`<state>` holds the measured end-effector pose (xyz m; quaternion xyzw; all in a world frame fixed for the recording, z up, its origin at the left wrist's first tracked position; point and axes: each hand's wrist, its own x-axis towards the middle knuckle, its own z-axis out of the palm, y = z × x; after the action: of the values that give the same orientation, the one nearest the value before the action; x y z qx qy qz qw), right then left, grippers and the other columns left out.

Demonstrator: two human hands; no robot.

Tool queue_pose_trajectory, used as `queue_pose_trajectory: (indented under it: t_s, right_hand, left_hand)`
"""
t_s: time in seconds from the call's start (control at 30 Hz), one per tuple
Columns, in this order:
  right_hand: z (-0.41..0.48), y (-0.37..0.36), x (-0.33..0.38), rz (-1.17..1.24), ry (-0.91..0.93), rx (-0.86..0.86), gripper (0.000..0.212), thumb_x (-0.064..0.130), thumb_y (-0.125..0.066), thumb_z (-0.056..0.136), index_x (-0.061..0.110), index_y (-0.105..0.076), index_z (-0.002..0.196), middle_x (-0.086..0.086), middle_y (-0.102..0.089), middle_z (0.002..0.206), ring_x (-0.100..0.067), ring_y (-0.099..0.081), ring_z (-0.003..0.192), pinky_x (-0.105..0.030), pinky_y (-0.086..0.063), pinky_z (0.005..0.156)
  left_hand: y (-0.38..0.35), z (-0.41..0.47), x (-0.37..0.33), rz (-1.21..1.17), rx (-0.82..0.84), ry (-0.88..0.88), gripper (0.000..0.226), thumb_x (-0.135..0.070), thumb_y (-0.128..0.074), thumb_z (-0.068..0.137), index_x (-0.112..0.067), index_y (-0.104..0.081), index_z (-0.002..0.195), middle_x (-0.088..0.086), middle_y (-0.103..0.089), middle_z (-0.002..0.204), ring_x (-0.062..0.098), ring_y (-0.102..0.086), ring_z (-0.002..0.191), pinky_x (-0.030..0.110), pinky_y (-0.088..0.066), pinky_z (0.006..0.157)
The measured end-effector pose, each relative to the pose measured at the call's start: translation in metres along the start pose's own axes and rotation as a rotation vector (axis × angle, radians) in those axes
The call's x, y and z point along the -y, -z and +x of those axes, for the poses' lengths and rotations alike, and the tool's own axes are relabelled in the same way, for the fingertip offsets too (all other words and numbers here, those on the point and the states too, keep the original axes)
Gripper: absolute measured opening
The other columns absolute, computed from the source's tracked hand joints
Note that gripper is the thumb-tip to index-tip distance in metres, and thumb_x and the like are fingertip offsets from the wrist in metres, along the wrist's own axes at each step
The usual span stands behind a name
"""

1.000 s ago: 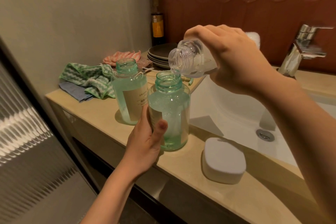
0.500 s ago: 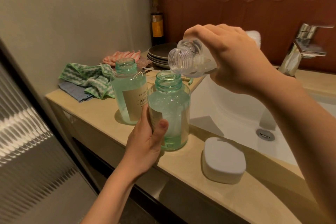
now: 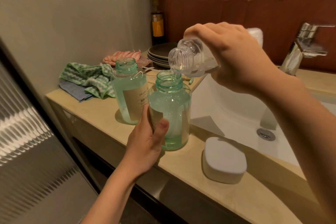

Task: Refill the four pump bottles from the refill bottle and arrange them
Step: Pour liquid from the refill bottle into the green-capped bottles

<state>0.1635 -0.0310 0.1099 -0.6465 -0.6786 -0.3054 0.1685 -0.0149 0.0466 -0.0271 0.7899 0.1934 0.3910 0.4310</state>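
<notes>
Two green-tinted bottles stand uncapped on the beige counter point(image 3: 101, 112). My left hand point(image 3: 145, 143) grips the nearer green bottle point(image 3: 172, 107) low on its side, thumb across the front. My right hand point(image 3: 234, 60) holds the clear refill bottle point(image 3: 189, 58) tilted, its mouth just above the near bottle's neck, and a thin stream of clear liquid runs in. Liquid pools at the bottom of the near bottle. The second green bottle point(image 3: 130, 89), with a tan label, stands behind and to the left, untouched.
A white soap box point(image 3: 224, 160) lies on the counter edge right of the bottles. The white sink point(image 3: 234, 112) with drain and chrome faucet point(image 3: 301, 49) is at right. Green and blue cloths point(image 3: 87, 80), a pink cloth, stacked dark plates point(image 3: 161, 54) and a dark bottle point(image 3: 157, 23) sit behind.
The refill bottle stays tilted over the near bottle and the pouring goes on. Both hands hold nearly the same positions.
</notes>
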Motion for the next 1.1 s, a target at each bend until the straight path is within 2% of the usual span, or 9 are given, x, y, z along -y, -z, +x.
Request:
queue_pose_trajectory:
  t_s: [0.13,0.33,0.43,0.5,0.67,0.87,0.97,1.03,1.1]
  right_hand:
    - [0.0,0.0,0.0,-0.003,0.003,0.005,0.073,-0.01,-0.069,0.066,0.018,-0.044,0.129,-0.006,-0.058,0.117,-0.029,-0.052,0.101,-0.039,-0.038,0.085]
    - [0.0,0.001,-0.001,0.034,-0.034,0.042,0.074,-0.009,-0.068,0.067,0.02,-0.042,0.13,-0.004,-0.057,0.115,-0.019,-0.044,0.09,-0.029,-0.028,0.074]
    - [-0.002,0.003,0.0,0.114,-0.068,0.112,0.074,-0.004,-0.069,0.067,0.025,-0.04,0.128,0.0,-0.056,0.114,-0.021,-0.05,0.094,-0.033,-0.04,0.068]
    - [-0.003,0.004,0.001,0.233,-0.099,0.151,0.074,-0.001,-0.07,0.066,0.029,-0.039,0.126,0.003,-0.055,0.113,-0.023,-0.052,0.096,-0.043,-0.049,0.07]
    - [-0.004,0.003,0.005,0.407,-0.184,0.228,0.078,0.002,-0.075,0.06,0.031,-0.039,0.123,0.005,-0.056,0.107,-0.021,-0.055,0.092,-0.047,-0.052,0.069]
    - [-0.003,0.001,0.006,0.526,-0.26,0.182,0.078,0.016,-0.082,0.054,0.024,-0.042,0.12,-0.001,-0.062,0.097,-0.022,-0.059,0.081,-0.046,-0.051,0.065]
    - [-0.001,0.003,0.01,0.581,-0.309,0.129,0.077,0.019,-0.085,0.052,0.025,-0.043,0.116,0.006,-0.062,0.092,-0.018,-0.059,0.082,-0.036,-0.049,0.071]
    - [0.001,0.005,0.015,0.654,-0.326,0.099,0.076,0.019,-0.087,0.05,0.03,-0.043,0.112,0.019,-0.058,0.093,-0.009,-0.057,0.083,-0.018,-0.045,0.07]
    - [0.002,0.006,0.02,0.728,-0.343,0.079,0.077,0.021,-0.088,0.049,0.031,-0.043,0.11,0.023,-0.056,0.096,-0.002,-0.057,0.088,-0.011,-0.043,0.072]
  left_hand:
    - [0.0,0.0,-0.001,0.0,0.007,-0.002,0.06,-0.084,-0.029,0.073,-0.058,-0.027,0.126,-0.025,-0.046,0.134,0.0,-0.042,0.126,0.031,-0.034,0.1]
    - [0.0,-0.001,-0.005,-0.007,0.005,0.025,0.061,-0.085,-0.032,0.071,-0.058,-0.028,0.126,-0.026,-0.047,0.131,0.0,-0.044,0.125,0.034,-0.037,0.101]
    - [0.0,-0.002,-0.004,-0.002,-0.001,0.074,0.077,-0.088,-0.042,0.062,-0.049,-0.033,0.128,-0.023,-0.053,0.127,0.002,-0.05,0.119,0.042,-0.041,0.102]
    - [0.0,-0.003,-0.004,0.026,-0.025,0.115,0.082,-0.088,-0.053,0.052,-0.053,-0.034,0.123,-0.023,-0.055,0.123,0.002,-0.052,0.116,0.042,-0.044,0.099]
    - [-0.003,-0.006,-0.006,0.078,-0.097,0.186,0.098,-0.08,-0.068,0.039,-0.048,-0.036,0.126,-0.021,-0.056,0.121,0.003,-0.054,0.112,0.04,-0.048,0.095]
    - [-0.004,-0.008,-0.014,0.033,-0.154,0.144,0.072,-0.064,-0.075,0.047,-0.06,-0.042,0.11,-0.027,-0.06,0.109,-0.006,-0.056,0.103,0.022,-0.049,0.086]
    - [-0.001,-0.014,-0.021,-0.002,-0.188,0.129,0.07,-0.058,-0.078,0.045,-0.056,-0.047,0.108,-0.032,-0.06,0.104,-0.009,-0.057,0.099,0.008,-0.046,0.077]
    - [0.001,-0.023,-0.024,-0.021,-0.228,0.133,0.071,-0.057,-0.078,0.042,-0.048,-0.052,0.107,-0.032,-0.061,0.101,-0.009,-0.058,0.096,0.006,-0.045,0.075]
    - [0.007,-0.034,-0.023,-0.033,-0.289,0.158,0.069,-0.057,-0.078,0.037,-0.046,-0.055,0.101,-0.031,-0.063,0.096,-0.008,-0.059,0.091,0.009,-0.046,0.073]
